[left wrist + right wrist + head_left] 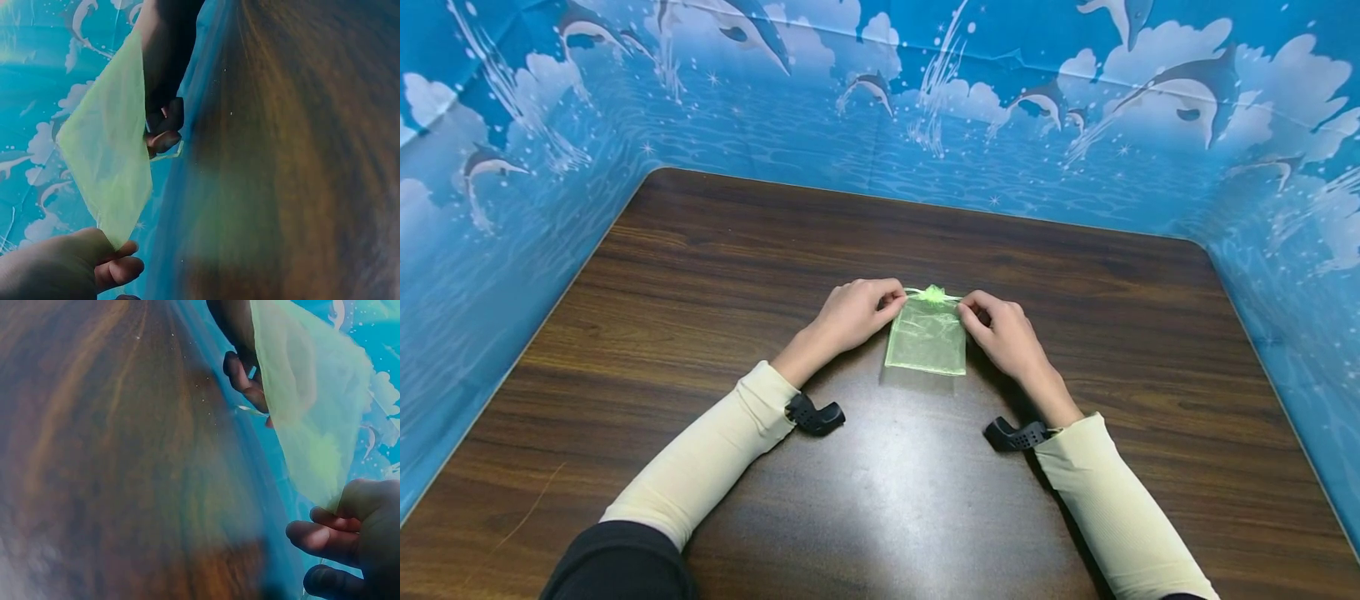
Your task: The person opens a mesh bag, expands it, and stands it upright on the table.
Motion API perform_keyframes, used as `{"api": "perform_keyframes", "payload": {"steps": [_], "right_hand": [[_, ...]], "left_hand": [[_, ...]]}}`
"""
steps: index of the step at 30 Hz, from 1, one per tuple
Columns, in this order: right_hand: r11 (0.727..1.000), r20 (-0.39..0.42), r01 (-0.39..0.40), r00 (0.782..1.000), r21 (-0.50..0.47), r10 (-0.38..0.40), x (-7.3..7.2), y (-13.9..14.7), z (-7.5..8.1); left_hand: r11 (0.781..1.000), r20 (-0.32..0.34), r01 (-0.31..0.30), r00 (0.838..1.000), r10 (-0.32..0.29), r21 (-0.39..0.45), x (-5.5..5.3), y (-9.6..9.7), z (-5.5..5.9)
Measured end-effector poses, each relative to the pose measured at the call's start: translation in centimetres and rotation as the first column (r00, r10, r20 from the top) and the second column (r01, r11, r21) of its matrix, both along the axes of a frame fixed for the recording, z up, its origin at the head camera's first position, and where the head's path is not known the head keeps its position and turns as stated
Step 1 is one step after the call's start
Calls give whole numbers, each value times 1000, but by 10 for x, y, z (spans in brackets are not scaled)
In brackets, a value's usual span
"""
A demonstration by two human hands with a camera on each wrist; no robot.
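Between the two hands, a small sheer green drawstring pouch (927,337) hangs just above the table, its gathered top (933,293) farthest from me. My left hand (861,312) pinches its upper left edge between thumb and fingers. At the upper right edge, my right hand (1002,333) pinches the pouch the same way. In the left wrist view the pouch (115,150) looks like a thin slanted sheet running from the near fingers to the other hand. The right wrist view shows the pouch (315,394) from its other side. No contents are visible through the mesh.
A dark wood-grain table (737,233) lies under both arms. Blue cloth (760,125) printed with dolphins and clouds stands around its back and sides. Each wrist wears a black camera mount, the left one (816,416) and the right one (1015,434).
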State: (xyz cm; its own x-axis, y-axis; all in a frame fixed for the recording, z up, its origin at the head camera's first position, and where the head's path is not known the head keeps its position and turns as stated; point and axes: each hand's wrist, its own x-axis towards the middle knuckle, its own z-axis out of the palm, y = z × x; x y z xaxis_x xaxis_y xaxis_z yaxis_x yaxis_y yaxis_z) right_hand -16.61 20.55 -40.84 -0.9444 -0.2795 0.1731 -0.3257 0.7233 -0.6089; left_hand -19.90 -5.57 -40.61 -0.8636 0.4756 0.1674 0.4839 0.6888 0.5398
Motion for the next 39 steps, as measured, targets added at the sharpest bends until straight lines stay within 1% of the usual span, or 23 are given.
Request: {"api": "perform_keyframes", "payload": {"steps": [2,4,11,15,19,21,26,31,35,39], "right_hand": [[1000,-6,7,1000,4,-7,0,0,0],[1000,-6,-2,1000,8,2,0,-1,0],[995,22,-100,995,23,99,1,-3,-2],[992,23,-125,992,37,124,2,-4,-1],[992,18,-118,993,51,117,3,-5,0],[993,17,-106,994,54,106,3,-5,0],[997,7,-70,998,45,69,4,-5,0],[998,-18,-46,999,33,47,4,-5,0],[998,-23,-51,998,31,51,3,-6,0],[997,-16,-54,998,54,55,3,-7,0]], "left_hand": [[1000,2,-2,1000,2,3,0,0,0],[1000,7,-4,1000,4,4,1,0,0],[999,21,-11,1000,11,34,3,0,-2],[999,23,2,1000,-3,49,4,2,-1],[998,47,27,998,-30,63,3,2,-1],[996,76,39,996,-45,77,3,3,0],[994,120,48,991,-60,95,4,4,0],[995,120,41,991,-52,94,5,6,1],[996,86,31,996,-38,81,5,6,0],[997,64,26,998,-31,68,4,7,-1]]}}
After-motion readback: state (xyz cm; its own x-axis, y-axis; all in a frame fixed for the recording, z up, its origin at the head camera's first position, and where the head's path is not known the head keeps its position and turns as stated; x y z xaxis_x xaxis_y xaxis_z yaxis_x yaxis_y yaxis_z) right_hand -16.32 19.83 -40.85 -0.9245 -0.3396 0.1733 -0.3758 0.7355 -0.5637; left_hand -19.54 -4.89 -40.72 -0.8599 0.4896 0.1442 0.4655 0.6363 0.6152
